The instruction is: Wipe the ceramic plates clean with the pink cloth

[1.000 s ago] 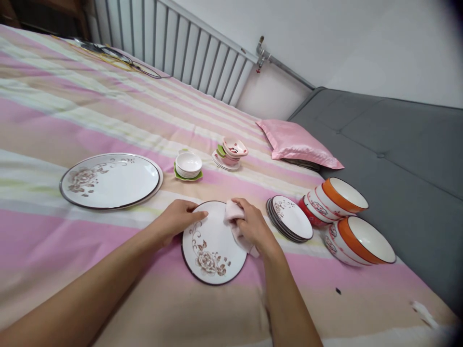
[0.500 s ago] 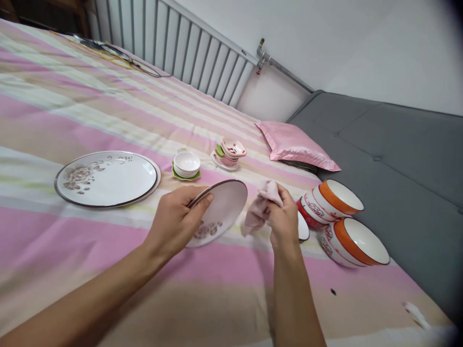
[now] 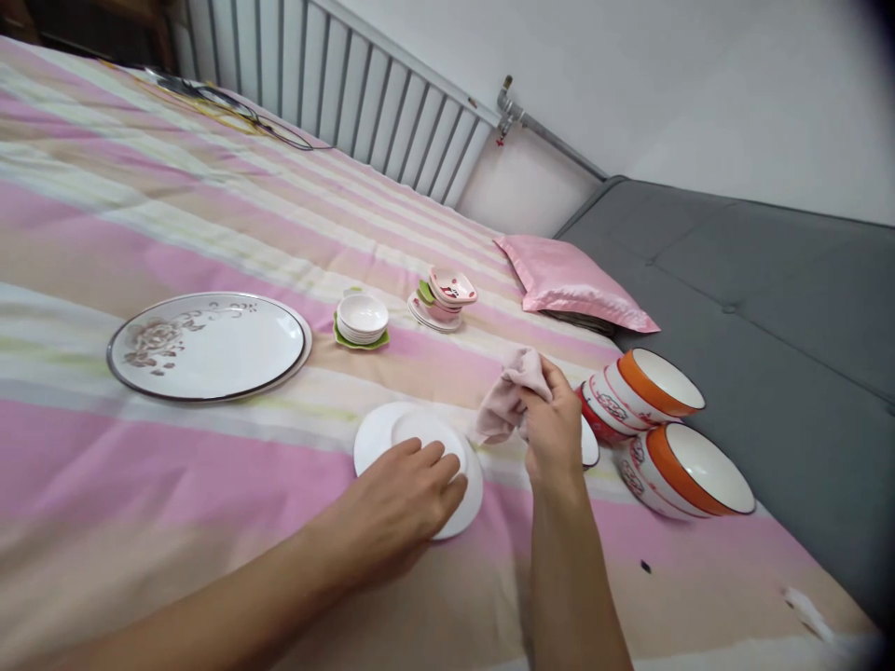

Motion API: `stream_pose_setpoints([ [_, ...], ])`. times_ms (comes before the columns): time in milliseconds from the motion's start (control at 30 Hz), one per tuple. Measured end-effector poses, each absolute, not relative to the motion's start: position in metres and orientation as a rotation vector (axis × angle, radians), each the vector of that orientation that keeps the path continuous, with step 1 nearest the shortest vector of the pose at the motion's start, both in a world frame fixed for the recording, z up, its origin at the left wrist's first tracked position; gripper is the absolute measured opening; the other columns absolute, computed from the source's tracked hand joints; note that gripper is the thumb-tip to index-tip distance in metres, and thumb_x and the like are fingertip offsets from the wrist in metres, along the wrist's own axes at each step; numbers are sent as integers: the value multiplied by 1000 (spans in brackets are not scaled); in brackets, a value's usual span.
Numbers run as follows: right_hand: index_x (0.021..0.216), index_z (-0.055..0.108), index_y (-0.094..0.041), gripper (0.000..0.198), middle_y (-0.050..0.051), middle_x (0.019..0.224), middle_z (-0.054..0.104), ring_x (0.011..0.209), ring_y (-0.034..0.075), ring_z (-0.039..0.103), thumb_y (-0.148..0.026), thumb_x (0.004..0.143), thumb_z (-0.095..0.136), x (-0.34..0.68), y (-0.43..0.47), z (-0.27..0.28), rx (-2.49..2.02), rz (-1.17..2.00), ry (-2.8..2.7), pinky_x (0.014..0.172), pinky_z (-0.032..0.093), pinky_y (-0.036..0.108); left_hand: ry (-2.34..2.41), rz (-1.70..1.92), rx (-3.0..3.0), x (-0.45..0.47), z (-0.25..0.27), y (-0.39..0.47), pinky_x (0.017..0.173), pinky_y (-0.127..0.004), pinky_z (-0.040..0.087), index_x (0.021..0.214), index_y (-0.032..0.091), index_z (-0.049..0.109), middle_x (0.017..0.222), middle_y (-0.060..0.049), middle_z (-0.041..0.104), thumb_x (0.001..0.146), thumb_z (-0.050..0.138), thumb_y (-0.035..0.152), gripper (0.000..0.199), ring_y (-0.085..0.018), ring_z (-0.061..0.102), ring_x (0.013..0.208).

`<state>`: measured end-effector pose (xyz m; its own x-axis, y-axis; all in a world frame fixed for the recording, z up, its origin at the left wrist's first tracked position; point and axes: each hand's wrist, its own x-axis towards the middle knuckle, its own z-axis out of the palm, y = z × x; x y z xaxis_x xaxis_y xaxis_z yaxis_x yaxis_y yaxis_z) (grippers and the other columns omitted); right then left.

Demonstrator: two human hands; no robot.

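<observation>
Platter (image 3: 213, 345) is lying far left, neither hand touching it. Plate (image 3: 381, 431) is lying underside up on striped sheet (image 3: 210, 485), front centre; looks midway, cloth (image 3: 514, 391) not touching it, top face hidden. Left hand (image 3: 406, 499) is resting over it, fingers curled; can't tell if gripping. Right hand (image 3: 556, 429) is hovering just right, clutching bunched cloth. Bowls (image 3: 699, 466) are standing far right.

L grip (image 3: 400, 503) palm-down, curled, L forearm (image 3: 258, 582) slanting; R grip (image 3: 555, 431) pinched, R forearm (image 3: 574, 578) approx. vert. in view.

L hand (image 3: 398, 503) hides pt. of wht. plate (image 3: 428, 427).
</observation>
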<state>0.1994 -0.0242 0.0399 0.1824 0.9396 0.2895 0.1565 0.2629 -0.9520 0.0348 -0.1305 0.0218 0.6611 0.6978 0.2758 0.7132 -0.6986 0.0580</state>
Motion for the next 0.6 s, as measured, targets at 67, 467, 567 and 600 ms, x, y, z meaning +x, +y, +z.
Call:
stream_pose_setpoints([
  [67,115,59,-20,52,5,113,64,103,21,58,-17,63,52,200,-28,42,-1240,795,-1405,85,46,34,-1260,-410,-2860,37,23,-135,61,-35,35,103,17,57,87,-8,58,73,58,21,30,-23,50,78],
  [467,121,53,-22,41,8,125,57,117,24,47,-22,81,45,164,-56,29,-1422,602,-2405,101,31,40,-2426,-609,-2177,2,28,-106,57,-31,34,72,22,64,80,-7,70,80,42,40,29,-25,62,75],
  [567,130,44,-17,48,13,138,44,128,26,35,-40,88,42,149,-59,12,-1389,613,-2496,106,24,44,-2680,-629,-2013,-18,19,-92,54,-30,33,73,23,64,80,-8,70,78,41,43,30,-26,62,74],
  [600,132,42,-15,51,14,140,41,130,26,33,-42,89,40,146,-60,9,-1374,617,-2511,107,23,44,-2714,-620,-2031,-23,17,-90,54,-30,33,72,23,63,80,-9,70,78,40,42,31,-27,62,75],
])
